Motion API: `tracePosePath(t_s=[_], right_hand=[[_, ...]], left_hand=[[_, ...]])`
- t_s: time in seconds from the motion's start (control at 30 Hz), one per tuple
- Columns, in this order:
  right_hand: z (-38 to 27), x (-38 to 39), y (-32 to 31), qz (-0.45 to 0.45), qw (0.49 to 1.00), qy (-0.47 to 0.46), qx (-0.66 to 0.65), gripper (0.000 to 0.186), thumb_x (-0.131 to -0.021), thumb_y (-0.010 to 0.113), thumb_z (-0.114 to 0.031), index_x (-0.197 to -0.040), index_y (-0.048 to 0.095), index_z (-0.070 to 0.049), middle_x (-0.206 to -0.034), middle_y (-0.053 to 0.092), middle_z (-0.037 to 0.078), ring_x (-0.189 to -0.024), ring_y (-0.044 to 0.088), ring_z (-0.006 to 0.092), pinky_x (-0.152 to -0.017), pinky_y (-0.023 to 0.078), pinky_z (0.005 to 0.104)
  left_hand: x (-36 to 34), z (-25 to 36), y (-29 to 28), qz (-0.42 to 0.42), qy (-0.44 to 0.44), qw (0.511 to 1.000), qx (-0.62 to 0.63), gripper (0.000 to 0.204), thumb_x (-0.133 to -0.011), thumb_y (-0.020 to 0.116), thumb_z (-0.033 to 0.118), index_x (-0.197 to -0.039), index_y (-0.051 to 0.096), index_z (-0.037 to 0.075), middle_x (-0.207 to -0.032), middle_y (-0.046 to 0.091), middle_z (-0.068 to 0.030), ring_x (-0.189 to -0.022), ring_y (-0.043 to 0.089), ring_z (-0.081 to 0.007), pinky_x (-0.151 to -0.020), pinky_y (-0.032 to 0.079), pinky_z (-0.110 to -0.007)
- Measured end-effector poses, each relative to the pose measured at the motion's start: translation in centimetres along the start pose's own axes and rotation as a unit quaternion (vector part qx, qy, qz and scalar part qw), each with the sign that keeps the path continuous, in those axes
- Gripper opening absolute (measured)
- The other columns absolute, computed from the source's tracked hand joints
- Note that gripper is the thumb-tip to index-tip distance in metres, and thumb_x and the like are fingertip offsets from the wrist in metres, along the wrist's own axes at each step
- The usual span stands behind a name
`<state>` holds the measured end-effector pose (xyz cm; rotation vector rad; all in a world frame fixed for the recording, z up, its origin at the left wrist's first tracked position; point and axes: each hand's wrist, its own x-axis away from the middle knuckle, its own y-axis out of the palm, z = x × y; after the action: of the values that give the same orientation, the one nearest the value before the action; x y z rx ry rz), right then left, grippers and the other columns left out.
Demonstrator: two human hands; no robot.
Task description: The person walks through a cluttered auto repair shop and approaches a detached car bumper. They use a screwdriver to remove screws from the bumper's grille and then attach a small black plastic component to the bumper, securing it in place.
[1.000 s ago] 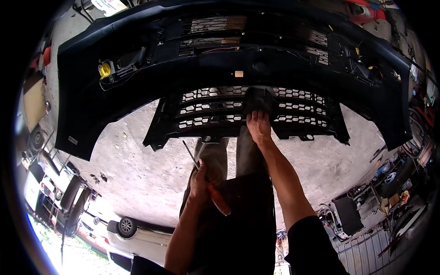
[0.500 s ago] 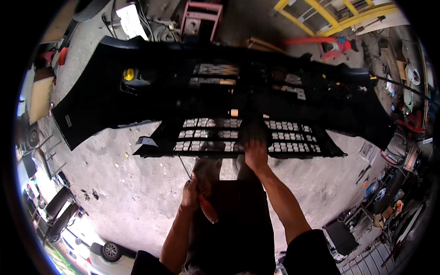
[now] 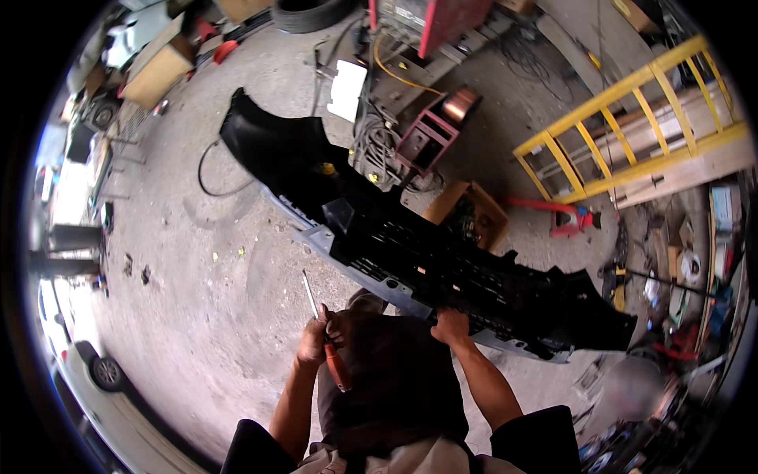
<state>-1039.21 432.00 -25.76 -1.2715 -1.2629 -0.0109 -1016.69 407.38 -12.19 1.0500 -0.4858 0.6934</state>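
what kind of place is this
Most likely a car repair workshop: a black bumper off any car, a loose tyre, and a screwdriver in the person's left hand all point that way.

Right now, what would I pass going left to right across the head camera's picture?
White car → left hand holding an orange-handled screwdriver → right hand → yellow ladder-like frame. The black bumper stretches behind several of these, so it gets no place.
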Motion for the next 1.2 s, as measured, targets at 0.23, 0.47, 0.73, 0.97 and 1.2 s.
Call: tracePosePath(t_s=[0.23, 0.47, 0.73, 0.97, 1.2], right_hand=[[-0.9, 0.1, -2.5, -0.053, 0.999, 0.001, 0.011, 0.052, -0.07, 0.064, -0.029, -0.116, 0.064, -0.005, -0.116, 0.065, 0.021, -0.111, 0.06, 0.0362, -0.097, 0.046, 0.045], [-2.2, 0.8, -5.4, -0.061, 0.996, -0.005, 0.064, 0.044, -0.072, 0.066, -0.029, -0.11, 0.067, -0.006, -0.116, 0.066, 0.02, -0.111, 0.062, 0.0339, -0.092, 0.05, 0.0431], [0.9, 1.8, -7.7, -0.034, 0.991, -0.035, 0.127, 0.061, -0.059, 0.074, -0.035, -0.106, 0.067, 0.003, -0.114, 0.065, 0.024, -0.11, 0.062, 0.0379, -0.092, 0.051, 0.0412], [1.1, 13.3, -10.9, -0.102, 0.98, -0.114, 0.128, 0.057, -0.056, 0.075, -0.035, -0.086, 0.064, 0.012, -0.092, 0.067, 0.026, -0.09, 0.066, 0.0322, -0.078, 0.051, 0.0383], [-1.5, 24.5, -2.5, -0.097, 0.949, -0.289, 0.08, 0.049, -0.06, 0.073, -0.031, -0.091, 0.068, 0.007, -0.089, 0.07, 0.02, -0.092, 0.067, 0.0293, -0.08, 0.051, 0.0378]], left_hand=[[10.4, -6.8, -2.0, 0.072, 0.15, 0.962, 0.216, 0.052, -0.1, 0.04, 0.052, -0.065, 0.04, 0.014, -0.063, 0.033, 0.0029, -0.059, 0.034, -0.0125, -0.049, 0.029, -0.025], [21.4, -17.9, -3.3, 0.174, 0.306, 0.889, 0.292, 0.053, -0.1, 0.04, 0.055, -0.065, 0.04, 0.015, -0.062, 0.033, 0.0028, -0.055, 0.032, -0.0119, -0.048, 0.029, -0.026], [28.5, -30.0, -4.2, 0.242, 0.417, 0.782, 0.395, 0.053, -0.099, 0.041, 0.054, -0.064, 0.039, 0.015, -0.059, 0.031, 0.0022, -0.051, 0.033, -0.0112, -0.044, 0.028, -0.025], [32.0, -39.7, -4.6, 0.247, 0.455, 0.714, 0.472, 0.052, -0.1, 0.042, 0.053, -0.064, 0.037, 0.015, -0.06, 0.031, 0.0018, -0.051, 0.033, -0.0112, -0.043, 0.026, -0.024], [38.8, -51.2, -5.5, 0.213, 0.514, 0.654, 0.513, 0.053, -0.099, 0.044, 0.054, -0.065, 0.036, 0.015, -0.059, 0.03, 0.0023, -0.051, 0.033, -0.0114, -0.044, 0.026, -0.025]])
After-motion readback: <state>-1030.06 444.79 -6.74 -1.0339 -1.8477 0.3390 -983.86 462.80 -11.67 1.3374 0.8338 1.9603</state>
